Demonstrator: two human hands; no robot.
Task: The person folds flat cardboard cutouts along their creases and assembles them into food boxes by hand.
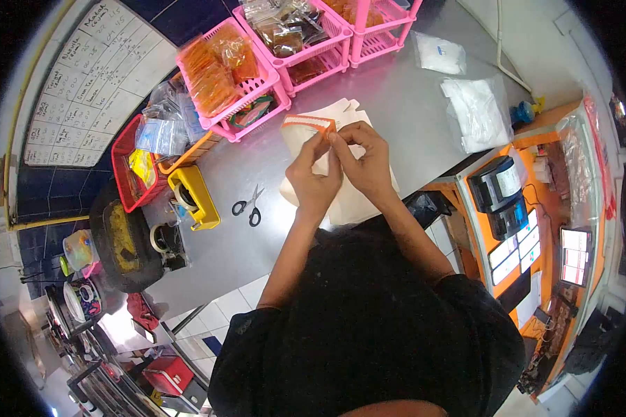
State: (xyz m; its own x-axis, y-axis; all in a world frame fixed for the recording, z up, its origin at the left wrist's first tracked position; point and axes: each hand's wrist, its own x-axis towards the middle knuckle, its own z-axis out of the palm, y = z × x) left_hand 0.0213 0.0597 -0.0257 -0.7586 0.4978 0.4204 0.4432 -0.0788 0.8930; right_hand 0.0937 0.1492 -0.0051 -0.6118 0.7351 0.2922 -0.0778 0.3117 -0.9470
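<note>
My left hand (316, 175) and my right hand (365, 161) meet over the metal table, fingertips pinched together. Between them is the end of an orange-and-white strip (309, 122), perhaps a row of labels; its other end points to the left. Both hands are closed on it, though the fingers cover the gripped part. Under the hands lie several cream paper sheets or flat bags (351, 206), overlapping each other. A pair of black-handled scissors (249, 207) rests to the left of my left hand, blades slightly apart.
Pink baskets (270, 87) of packed orange food line the back. On the left stand a red basket (124, 182) and a yellow tape holder (206, 210). Clear bags with white contents (467, 115) lie at right, near a black device (495, 187) on an orange shelf.
</note>
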